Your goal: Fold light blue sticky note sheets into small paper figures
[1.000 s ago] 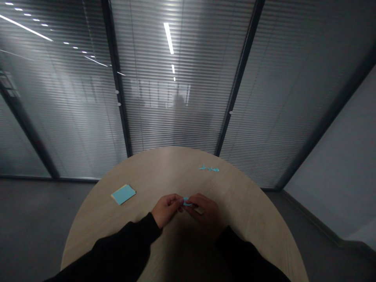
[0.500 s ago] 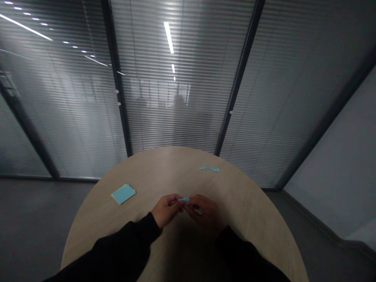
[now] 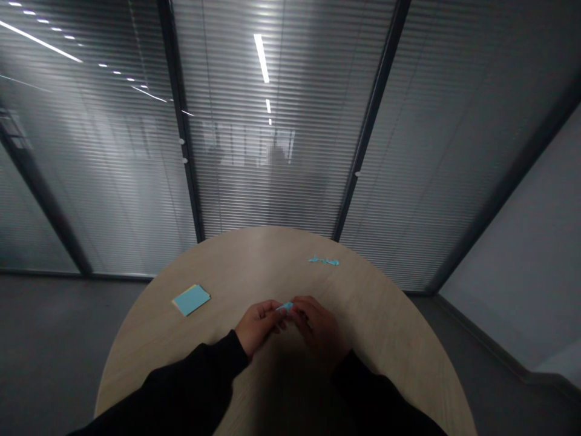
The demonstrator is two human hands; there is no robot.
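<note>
Blue paper strip [image 3: 284,307] is what we've got pinched between our two hands, with a little of it showing just on the far side of the fingertips. Our left hand [image 3: 258,327] and right hand [image 3: 318,330] are both curled in narrow, nearly meeting around it, black sleeves [image 3: 195,375] on the arms. Off to the left on the round wooden table [image 3: 363,309] sits a pad of light-blue sticky notes [image 3: 191,300], and near the far edge, right of centre, lies a jagged blue paper scrap [image 3: 323,261].
</note>
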